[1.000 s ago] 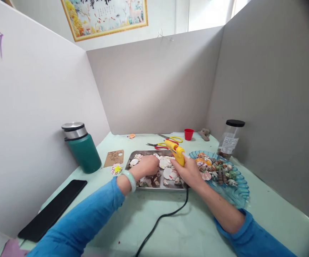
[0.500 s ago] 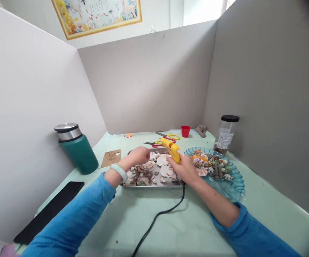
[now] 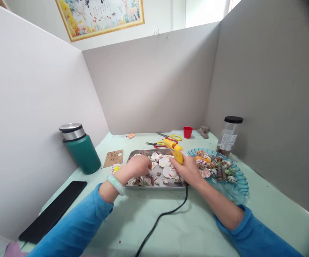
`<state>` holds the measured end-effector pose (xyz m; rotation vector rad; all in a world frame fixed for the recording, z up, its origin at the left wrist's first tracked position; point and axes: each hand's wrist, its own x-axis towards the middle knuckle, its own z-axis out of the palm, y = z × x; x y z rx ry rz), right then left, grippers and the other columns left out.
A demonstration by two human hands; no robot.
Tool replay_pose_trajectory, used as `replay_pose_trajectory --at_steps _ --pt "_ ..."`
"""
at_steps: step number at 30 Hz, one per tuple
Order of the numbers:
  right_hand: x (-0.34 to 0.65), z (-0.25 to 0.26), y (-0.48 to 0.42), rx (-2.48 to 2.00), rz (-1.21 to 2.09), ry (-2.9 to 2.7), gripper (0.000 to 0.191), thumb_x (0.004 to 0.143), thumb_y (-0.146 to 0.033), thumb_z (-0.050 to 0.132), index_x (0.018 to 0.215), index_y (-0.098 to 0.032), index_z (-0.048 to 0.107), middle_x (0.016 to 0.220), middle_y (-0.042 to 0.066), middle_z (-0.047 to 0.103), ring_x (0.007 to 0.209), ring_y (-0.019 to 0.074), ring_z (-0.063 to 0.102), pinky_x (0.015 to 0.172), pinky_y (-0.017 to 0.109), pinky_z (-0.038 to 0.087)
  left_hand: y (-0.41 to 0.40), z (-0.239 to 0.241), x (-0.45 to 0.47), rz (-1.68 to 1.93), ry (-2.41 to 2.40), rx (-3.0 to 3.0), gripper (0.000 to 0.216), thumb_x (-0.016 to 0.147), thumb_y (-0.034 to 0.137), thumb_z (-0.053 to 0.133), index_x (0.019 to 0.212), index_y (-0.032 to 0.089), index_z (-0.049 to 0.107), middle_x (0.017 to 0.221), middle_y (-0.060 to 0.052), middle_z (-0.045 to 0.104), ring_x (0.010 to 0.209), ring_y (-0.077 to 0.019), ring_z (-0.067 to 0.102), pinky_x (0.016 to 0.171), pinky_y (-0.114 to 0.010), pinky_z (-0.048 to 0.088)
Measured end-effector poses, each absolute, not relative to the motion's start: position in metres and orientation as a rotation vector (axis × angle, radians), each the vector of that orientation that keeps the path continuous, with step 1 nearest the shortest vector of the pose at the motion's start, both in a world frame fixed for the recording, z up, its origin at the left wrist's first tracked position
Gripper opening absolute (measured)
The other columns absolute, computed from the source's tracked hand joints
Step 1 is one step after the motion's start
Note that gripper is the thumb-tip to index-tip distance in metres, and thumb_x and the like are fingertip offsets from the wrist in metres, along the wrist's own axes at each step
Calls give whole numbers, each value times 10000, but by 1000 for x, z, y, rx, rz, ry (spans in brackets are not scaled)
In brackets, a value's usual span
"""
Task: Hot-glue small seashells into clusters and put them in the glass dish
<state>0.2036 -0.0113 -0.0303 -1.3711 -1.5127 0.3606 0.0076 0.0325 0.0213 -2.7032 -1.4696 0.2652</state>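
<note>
My right hand [image 3: 188, 172] is wrapped round a yellow hot glue gun [image 3: 176, 151], tilted with its nose up to the left. Its black cord [image 3: 167, 213] runs down across the table. My left hand [image 3: 140, 165], wearing a pale green bangle, hangs low over the left part of a metal tray [image 3: 154, 188]. Its fingers are curled down among the seashells [image 3: 165, 162], and whatever lies between the fingertips is hidden. Just left of that wrist sits a small piece with a yellow star [image 3: 116, 169], partly covered by the hand.
A blue scalloped plate [image 3: 241, 178] of shells stands to the right, with a black-lidded jar [image 3: 229, 134] behind. Scissors [image 3: 170, 137] and a red cup [image 3: 188, 132] lie farther back. A green bottle [image 3: 83, 153], brown tag [image 3: 113, 159] and black phone-like slab [image 3: 54, 210] are left.
My left hand has dropped lower and nearer over the shells in the tray, uncovering the yellow-star piece beside the wrist. The right hand keeps the glue gun; the view has shifted slightly.
</note>
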Motion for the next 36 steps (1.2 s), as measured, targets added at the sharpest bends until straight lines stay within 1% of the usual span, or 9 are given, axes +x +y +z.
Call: replay_pose_trajectory --at_steps 5,10,15,17,21,25,29,34,36 --pt "204 -29 -12 -1381 399 -1527 353 768 -407 510 945 -140 660 492 -18 528 513 148 491 541 250 368 56 15 20 201 -1567 -2608 301 680 199 573 963 182 675 965 -138 675 903 -257 622 762 -341 468" --pt "203 -29 -12 -1381 411 -1523 313 774 -397 506 914 -159 653 496 -16 542 512 146 504 530 242 365 72 6 20 182 -1575 -2704 349 545 224 676 893 193 669 891 -85 685 811 -230 623 686 -287 464" --pt "203 -30 -11 -1369 415 -1503 272 760 -383 527 879 -166 641 508 -10 559 502 145 515 507 235 367 73 6 18 -13 -1637 -2816 245 658 217 585 892 179 644 832 -35 673 694 -140 602 617 -219 444" --pt "204 -31 -10 -1342 452 -1491 258 760 -383 531 854 -166 635 506 -11 556 483 139 508 490 232 369 70 7 18 -172 -1703 -2929 258 698 233 561 936 165 633 788 -24 658 627 -116 584 563 -207 437" --pt "203 -34 -8 -1257 616 -1437 300 771 -386 535 955 -168 628 539 -21 560 443 122 502 471 229 394 53 12 23 -797 -1889 -3256 317 700 360 600 924 138 630 652 2 582 529 -101 521 490 -212 423" --pt "203 -37 -6 -1155 611 -1412 312 748 -410 582 947 -175 633 641 -4 606 514 121 532 499 225 422 31 17 31 -1088 -1896 -3363 376 687 451 626 876 129 657 586 5 548 537 -105 507 533 -226 438" --pt "203 -37 -6 -1041 680 -1428 288 728 -339 613 969 -181 620 695 -15 620 521 107 535 520 221 442 23 16 38 -1281 -1921 -3345 363 673 442 648 865 134 673 690 -27 622 599 -124 553 609 -248 461" --pt "202 -34 -9 -1009 676 -1430 208 722 -322 622 862 -169 617 718 -4 626 591 119 560 549 222 456 23 9 40 -1556 -1916 -3299 339 673 402 670 899 150 657 848 -45 659 702 -146 596 704 -273 478" --pt "201 -33 -10 -1009 662 -1436 198 722 -336 626 829 -170 614 710 -3 627 607 123 561 558 223 455 22 7 40 -1613 -1921 -3268 326 674 402 673 881 151 651 822 -36 658 700 -142 597 707 -267 476"
